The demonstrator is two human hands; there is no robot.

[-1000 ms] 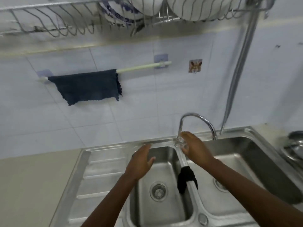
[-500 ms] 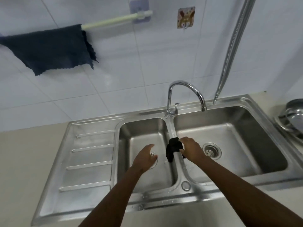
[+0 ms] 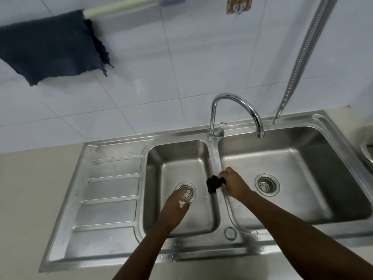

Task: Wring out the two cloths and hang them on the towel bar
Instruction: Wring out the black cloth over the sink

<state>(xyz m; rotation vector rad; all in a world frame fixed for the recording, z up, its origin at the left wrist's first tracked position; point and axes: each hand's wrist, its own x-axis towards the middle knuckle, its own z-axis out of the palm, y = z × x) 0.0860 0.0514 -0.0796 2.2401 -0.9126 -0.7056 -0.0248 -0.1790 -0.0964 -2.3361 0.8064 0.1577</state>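
One dark blue cloth (image 3: 50,45) is already hung on the towel bar (image 3: 123,6). The second — a small black cloth (image 3: 214,183) — lies bunched on the sink divider (image 3: 216,156), gripped by the closed right hand (image 3: 234,183). The left hand (image 3: 175,207) is held open and empty over the left basin. Wringing and hanging are judged outstanding.

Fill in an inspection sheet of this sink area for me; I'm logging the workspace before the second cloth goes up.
Surface: steel double sink, wet around the divider.
Job's things: dark blue cloth draped on the towel bar; black cloth bunched on the divider.
Clutter: metal pot edge at far right.
Hands: right hand grips the black cloth; left hand open, empty, over the left basin.
Cables: nothing seen; one metal hose.
Surroundings: white tiles, faucet, wall hook.
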